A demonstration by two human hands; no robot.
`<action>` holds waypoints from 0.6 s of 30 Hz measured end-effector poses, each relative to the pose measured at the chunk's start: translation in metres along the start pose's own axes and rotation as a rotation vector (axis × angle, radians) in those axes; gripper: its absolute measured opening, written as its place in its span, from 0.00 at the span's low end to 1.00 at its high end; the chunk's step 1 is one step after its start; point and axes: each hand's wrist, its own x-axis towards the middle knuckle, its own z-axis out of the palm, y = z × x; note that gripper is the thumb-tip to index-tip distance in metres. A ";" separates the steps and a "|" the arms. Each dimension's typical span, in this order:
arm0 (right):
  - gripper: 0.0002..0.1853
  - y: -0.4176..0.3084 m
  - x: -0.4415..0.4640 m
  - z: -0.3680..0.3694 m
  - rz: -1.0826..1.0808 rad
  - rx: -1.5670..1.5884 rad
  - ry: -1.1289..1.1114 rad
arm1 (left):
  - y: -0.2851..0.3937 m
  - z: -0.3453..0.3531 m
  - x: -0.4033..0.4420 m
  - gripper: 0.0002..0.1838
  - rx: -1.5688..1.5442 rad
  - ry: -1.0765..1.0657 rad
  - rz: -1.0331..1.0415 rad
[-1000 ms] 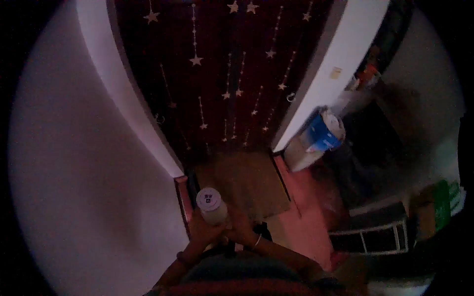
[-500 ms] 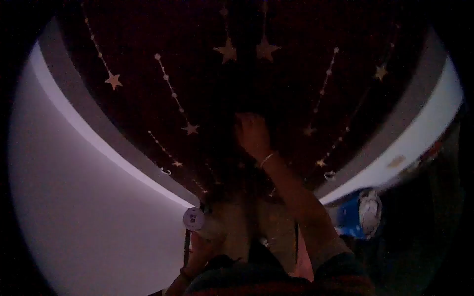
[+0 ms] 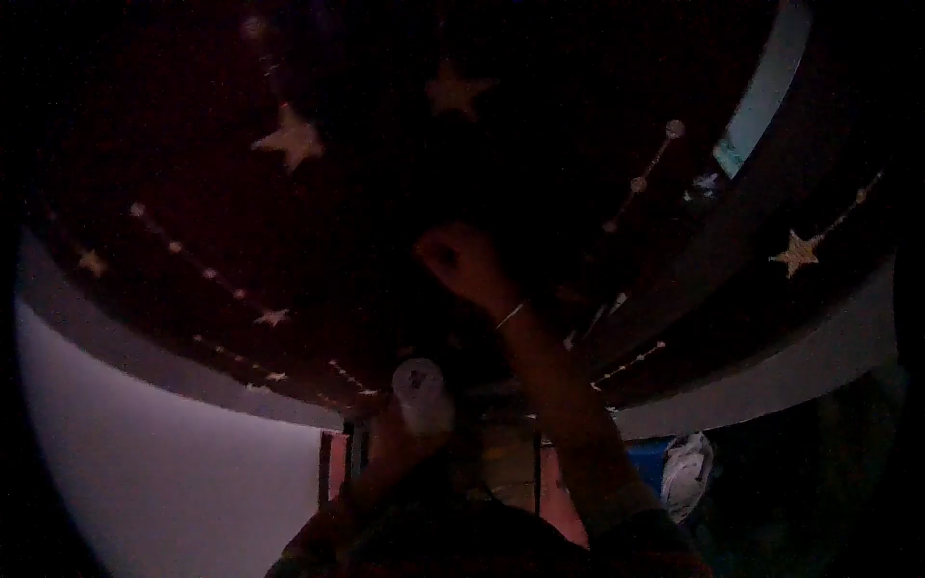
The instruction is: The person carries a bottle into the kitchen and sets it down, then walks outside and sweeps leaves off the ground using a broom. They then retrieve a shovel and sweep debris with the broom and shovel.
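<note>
A dark curtain [image 3: 361, 173] printed with stars and beaded lines spreads in front of me. My right hand [image 3: 467, 265] is raised at its middle, fingers curled closed against the dark cloth; the fold inside them is hard to see in the dim light. Lower and to the left, my left hand [image 3: 390, 438] is wrapped around a pale cylindrical container [image 3: 426, 409] with a round white top and a dark mark on it. This container is upright, near my body, in front of the curtain's lower part.
A pale strip of light [image 3: 766, 91] shows through a gap in the curtain at the upper right. A white surface [image 3: 173, 443] lies at the left. At the lower right stands a blue container [image 3: 647, 462] beside a crumpled white bag [image 3: 687, 472].
The view has tilted and shifted, and a gap has appeared at the curtain's upper right. My left hand has come up and right with the container. My right hand stays closed.
</note>
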 end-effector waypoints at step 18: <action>0.27 0.243 0.133 -0.137 0.295 -0.063 0.487 | -0.033 0.060 0.318 0.27 -0.115 -0.398 0.206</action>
